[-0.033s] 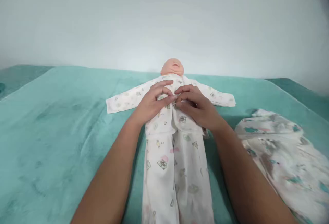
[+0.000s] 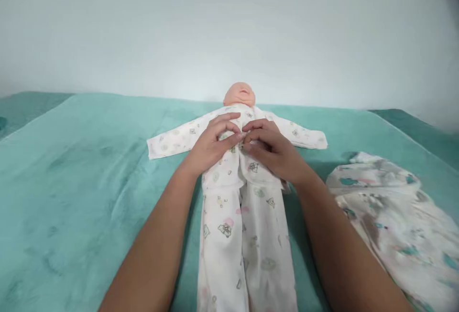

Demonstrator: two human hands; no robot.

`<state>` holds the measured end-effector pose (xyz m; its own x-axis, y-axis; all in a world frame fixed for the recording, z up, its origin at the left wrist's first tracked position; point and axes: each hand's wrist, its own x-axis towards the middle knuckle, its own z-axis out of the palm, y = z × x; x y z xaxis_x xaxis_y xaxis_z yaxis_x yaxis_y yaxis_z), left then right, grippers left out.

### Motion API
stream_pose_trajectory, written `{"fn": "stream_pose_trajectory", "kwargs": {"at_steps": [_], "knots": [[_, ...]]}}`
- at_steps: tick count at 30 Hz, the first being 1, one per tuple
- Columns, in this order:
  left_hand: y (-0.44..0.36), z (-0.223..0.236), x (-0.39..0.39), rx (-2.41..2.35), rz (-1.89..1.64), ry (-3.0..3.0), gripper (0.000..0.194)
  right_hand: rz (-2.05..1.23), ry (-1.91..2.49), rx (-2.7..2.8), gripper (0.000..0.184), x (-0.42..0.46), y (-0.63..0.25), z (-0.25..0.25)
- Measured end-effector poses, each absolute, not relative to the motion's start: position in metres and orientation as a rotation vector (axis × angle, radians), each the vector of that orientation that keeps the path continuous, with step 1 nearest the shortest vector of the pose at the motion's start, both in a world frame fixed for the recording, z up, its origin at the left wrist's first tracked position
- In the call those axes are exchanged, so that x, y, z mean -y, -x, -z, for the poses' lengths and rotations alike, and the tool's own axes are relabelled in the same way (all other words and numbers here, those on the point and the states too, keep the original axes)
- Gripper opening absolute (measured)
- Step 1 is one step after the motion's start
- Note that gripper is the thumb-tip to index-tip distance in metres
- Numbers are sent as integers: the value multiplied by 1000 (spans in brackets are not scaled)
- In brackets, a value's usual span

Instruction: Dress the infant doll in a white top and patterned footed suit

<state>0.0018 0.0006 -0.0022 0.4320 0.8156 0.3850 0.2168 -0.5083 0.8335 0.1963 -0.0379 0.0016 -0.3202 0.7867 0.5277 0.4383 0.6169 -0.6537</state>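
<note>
A baby doll [image 2: 239, 94] lies on its back, its head at the far end. It wears a white printed baby shirt [image 2: 175, 140] with both sleeves spread out, and matching printed trousers [image 2: 222, 250] that run toward me. My left hand [image 2: 213, 142] lies on the left side of the shirt's front, thumb and fingers closed at the front edge near the middle. Opposite it, my right hand [image 2: 270, 147] pinches the other front edge with bent fingers. The fingertips of both hands almost meet over the chest. Whatever small fastening may be between them is hidden.
A crumpled white cloth item with coloured prints [image 2: 398, 226] lies at the right, beside my right forearm. Under everything is a teal plush blanket [image 2: 89, 197] with slight creases. A pale wall [image 2: 229, 30] rises behind the far edge.
</note>
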Motion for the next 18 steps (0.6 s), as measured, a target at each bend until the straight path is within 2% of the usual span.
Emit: {"fn": "stream_pose_trajectory", "kwargs": {"at_steps": [7, 11, 14, 17, 18], "knots": [[-14, 4, 1, -1041, -1180, -2023, 10, -530, 955, 2005, 11, 39, -197, -2], [-19, -1, 5, -1229, -1191, -2013, 13, -458, 1009, 2081, 5, 42, -198, -4], [-24, -2, 6, -1347, -1206, -2036, 15, -409, 1043, 2129, 14, 46, -198, -6], [-25, 0, 5, -1391, -1312, -2020, 16, -412, 1039, 2136, 5, 47, -195, -6], [-24, 0, 4, -1412, -1363, -1976, 16, -438, 1030, 2114, 7, 47, -194, -6]]}}
